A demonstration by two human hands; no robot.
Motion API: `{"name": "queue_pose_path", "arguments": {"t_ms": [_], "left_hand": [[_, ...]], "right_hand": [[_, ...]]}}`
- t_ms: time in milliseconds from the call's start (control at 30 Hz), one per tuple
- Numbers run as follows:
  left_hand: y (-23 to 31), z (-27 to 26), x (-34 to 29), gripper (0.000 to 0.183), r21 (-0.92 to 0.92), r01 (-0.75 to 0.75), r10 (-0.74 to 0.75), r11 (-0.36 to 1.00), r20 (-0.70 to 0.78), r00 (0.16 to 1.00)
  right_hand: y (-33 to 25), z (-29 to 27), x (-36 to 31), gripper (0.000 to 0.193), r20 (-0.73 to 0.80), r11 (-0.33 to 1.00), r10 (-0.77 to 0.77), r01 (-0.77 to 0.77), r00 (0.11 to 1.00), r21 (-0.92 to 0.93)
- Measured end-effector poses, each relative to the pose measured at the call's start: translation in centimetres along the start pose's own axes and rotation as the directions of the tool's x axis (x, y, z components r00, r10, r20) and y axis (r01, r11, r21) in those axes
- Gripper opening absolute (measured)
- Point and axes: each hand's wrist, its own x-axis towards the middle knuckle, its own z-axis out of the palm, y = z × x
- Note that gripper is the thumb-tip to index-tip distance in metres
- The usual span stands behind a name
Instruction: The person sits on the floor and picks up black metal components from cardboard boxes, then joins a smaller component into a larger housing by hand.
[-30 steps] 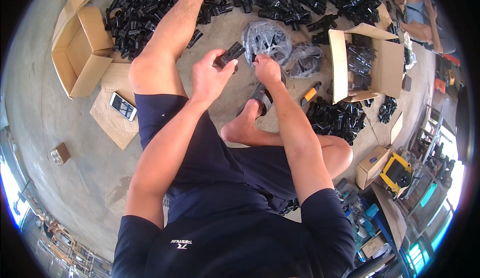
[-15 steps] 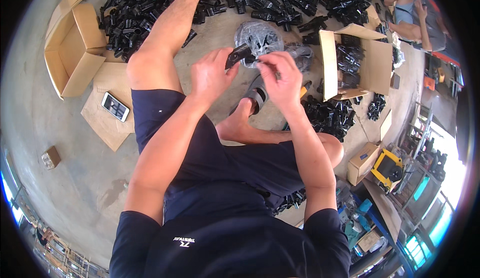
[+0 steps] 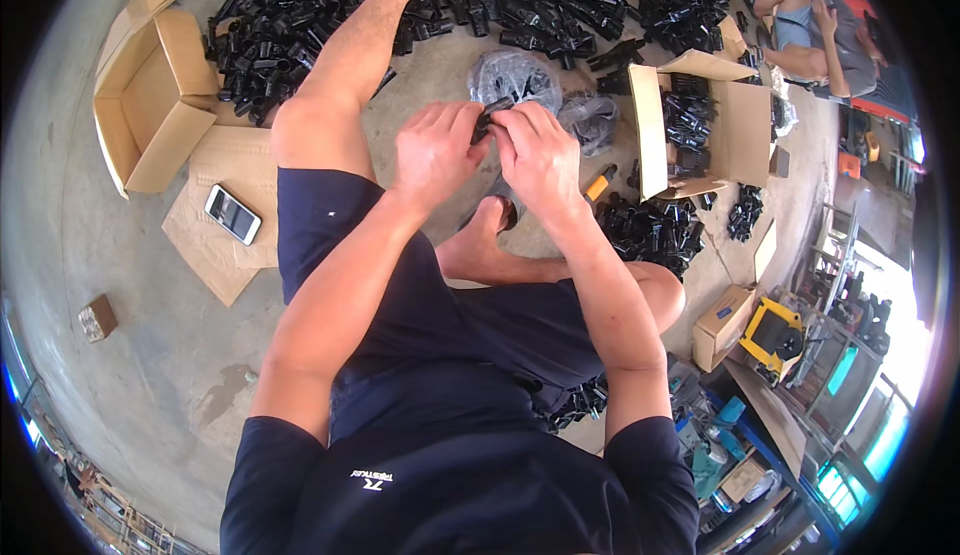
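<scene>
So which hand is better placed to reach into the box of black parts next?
Probably the right hand: it's nearer the open box, while the left hand sits farther away. Both meet at a black part, though.

White lettering and a white emblem on dark navy fabric shirt. Small white mark, too small to read, on dark navy fabric shorts. Small blue mark, illegible, on brown rectangular cardboard box.
</scene>
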Motion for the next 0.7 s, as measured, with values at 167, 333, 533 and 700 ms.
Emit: {"name": "queue_pose_path", "arguments": {"t_ms": [167, 333, 533, 700], "left_hand": [[0.1, -0.1, -0.1, 0.039, -0.014, 0.020, -0.020, 1.000, 0.001, 1.000], [0.1, -0.4, -0.6, 0.039, -0.257, 0.319, -0.294, 0.912, 0.133, 0.947], [0.5, -1.2, -0.6, 0.037, -0.705, 0.637, -0.285, 0.313, 0.570, 0.771], [1.5, -1.5, -0.3, 0.033, -0.748, 0.564, -0.277, 0.349, 0.493, 0.825]], "right_hand": [[-0.1, 0.2, 0.2, 0.021, 0.088, 0.998, 0.055, -0.053, 0.995, -0.023], [0.4, -0.9, -0.5, 0.043, 0.121, 0.826, 0.411, -0.425, 0.904, 0.371], [1.4, -1.7, -1.9, 0.043, 0.519, 0.158, 0.455, -0.639, 0.724, 0.753], [1.8, -1.2, -2.8, 0.040, 0.490, 0.114, 0.499, -0.614, 0.715, 0.781]]}}
